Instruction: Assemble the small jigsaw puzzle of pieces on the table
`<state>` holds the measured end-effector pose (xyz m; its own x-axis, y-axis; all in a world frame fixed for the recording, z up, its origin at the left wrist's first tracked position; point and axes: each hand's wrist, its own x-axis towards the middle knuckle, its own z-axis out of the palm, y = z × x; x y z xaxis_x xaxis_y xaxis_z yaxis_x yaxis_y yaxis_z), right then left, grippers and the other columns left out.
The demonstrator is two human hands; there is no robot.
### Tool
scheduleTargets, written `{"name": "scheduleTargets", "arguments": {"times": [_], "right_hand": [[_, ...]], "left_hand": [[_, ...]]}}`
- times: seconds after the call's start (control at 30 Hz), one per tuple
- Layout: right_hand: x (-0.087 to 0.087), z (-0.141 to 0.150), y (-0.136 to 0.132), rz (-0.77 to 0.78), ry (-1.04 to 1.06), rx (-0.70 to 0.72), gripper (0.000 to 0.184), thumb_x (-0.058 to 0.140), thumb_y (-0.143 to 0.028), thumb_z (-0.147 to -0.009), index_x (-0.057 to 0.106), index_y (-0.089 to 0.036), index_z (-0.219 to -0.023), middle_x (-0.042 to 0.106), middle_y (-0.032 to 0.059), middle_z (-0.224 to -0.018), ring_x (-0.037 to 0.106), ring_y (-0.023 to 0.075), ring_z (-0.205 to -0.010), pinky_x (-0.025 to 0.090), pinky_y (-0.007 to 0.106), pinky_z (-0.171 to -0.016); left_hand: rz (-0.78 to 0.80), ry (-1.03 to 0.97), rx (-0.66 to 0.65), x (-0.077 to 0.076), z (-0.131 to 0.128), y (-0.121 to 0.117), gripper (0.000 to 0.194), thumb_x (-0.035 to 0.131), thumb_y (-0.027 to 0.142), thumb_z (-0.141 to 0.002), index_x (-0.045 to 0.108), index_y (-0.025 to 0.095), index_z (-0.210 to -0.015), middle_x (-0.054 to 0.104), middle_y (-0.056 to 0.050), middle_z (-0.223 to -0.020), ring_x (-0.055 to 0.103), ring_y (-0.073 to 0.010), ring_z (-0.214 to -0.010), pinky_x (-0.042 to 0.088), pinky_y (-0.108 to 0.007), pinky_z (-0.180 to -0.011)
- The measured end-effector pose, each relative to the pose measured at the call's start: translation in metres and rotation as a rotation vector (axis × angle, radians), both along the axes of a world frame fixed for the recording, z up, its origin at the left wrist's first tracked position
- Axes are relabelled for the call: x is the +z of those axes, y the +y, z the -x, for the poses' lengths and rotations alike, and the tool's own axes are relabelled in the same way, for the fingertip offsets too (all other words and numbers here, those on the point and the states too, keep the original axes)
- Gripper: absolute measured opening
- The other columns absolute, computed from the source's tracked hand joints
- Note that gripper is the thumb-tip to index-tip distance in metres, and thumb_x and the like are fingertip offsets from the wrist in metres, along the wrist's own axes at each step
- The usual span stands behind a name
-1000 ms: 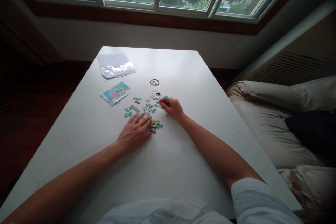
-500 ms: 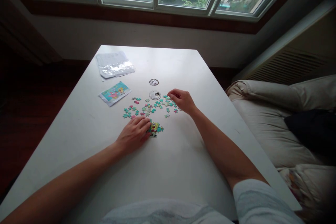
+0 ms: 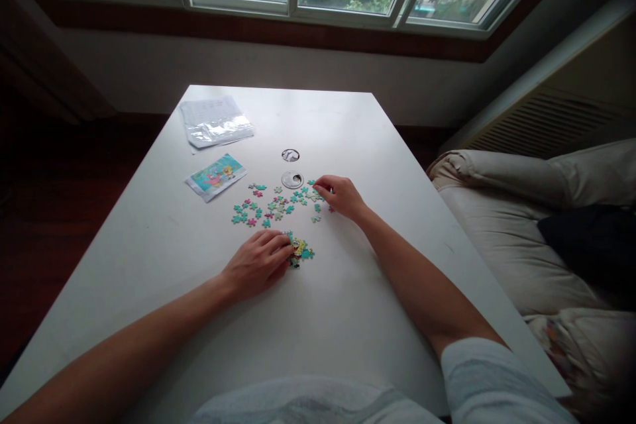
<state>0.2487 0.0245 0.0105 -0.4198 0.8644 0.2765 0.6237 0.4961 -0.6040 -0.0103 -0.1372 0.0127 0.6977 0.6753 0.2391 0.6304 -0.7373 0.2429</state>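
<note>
A joined section of jigsaw puzzle with a yellow cartoon figure lies flat on the white table. My left hand is closed at its left edge, the bent fingers pressed together and covering part of it. Beyond it, loose jigsaw pieces in turquoise, pale green and pink are spread about. My right hand hovers low at the right side of this spread, thumb and fingertips pinched together. Whatever is between those fingertips is too small to make out. Some pieces are hidden under the right hand.
A small picture sheet with cartoon figures lies left of the pieces. Behind it is a clear plastic sleeve with papers. Two round fittings, a nearer disc and a farther one, sit in the tabletop. A beige sofa stands at the right.
The joined section has slid a little towards me and to the right along with my left hand. My right hand moved right over the loose pieces, then lowered slightly.
</note>
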Motion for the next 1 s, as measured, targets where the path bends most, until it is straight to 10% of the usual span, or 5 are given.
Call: {"name": "scheduleTargets", "arguments": {"times": [0.67,1.0], "right_hand": [[0.027,-0.063,0.021,0.238,-0.284,-0.064,0.02,0.058,-0.035,-0.089,0.073,-0.022,-0.093,0.069,0.0016,-0.078,0.059,0.0148,-0.07,0.04,0.026,-0.065],[0.017,-0.074,0.023,0.405,-0.378,0.158,0.021,0.073,-0.032,-0.075,0.068,-0.023,-0.094,0.066,-0.0009,-0.075,0.056,0.0143,-0.064,0.037,0.025,-0.057]], "left_hand": [[0.051,0.058,-0.078,-0.008,0.001,-0.001,0.05,0.048,0.041,-0.102,0.046,0.022,-0.149,0.045,-0.011,-0.156,0.04,-0.0289,-0.145,0.028,-0.051,-0.123],[0.131,0.163,-0.062,-0.011,0.001,-0.003,0.072,0.037,0.058,-0.103,0.017,0.022,-0.162,0.018,-0.01,-0.169,0.016,-0.0281,-0.156,0.008,-0.05,-0.127]]}}
